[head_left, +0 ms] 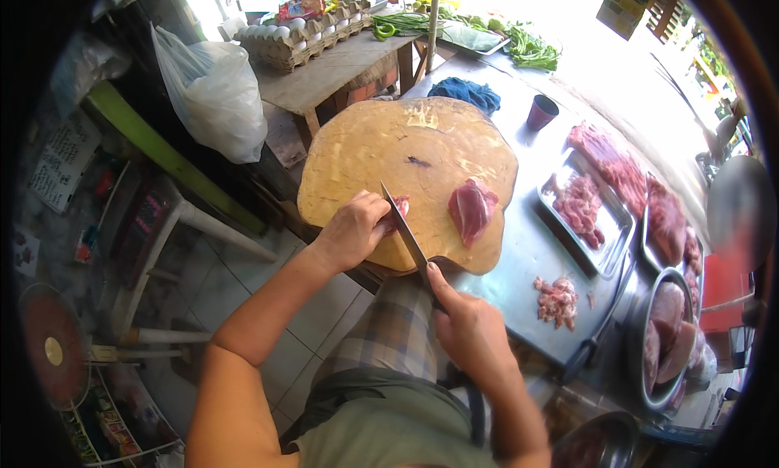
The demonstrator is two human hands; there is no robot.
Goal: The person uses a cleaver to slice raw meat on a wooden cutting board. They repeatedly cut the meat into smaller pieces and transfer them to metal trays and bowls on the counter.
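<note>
A thick, rounded wooden chopping block [365, 143] lies in front of me. My right hand [471, 322] is closed round the handle of a long kitchen knife [406, 232], its thumb along the spine. The blade slants up and left across the block's near part. Against the blade's left side, my left hand [355, 228] has its fingers curled on a small piece of red meat [401, 206], mostly covered by the fingers and blade. A larger chunk of raw meat [473, 211] rests on the block to the right of the knife, touched by neither hand.
On the metal table [507, 273] right of the block are a meat tray [580, 212], a pile of trimmings [557, 302], another knife [600, 322], a meat bowl [667, 338] and a dark cup [541, 112]. Egg trays [304, 42] stand far left; a white bag [213, 94] hangs nearer.
</note>
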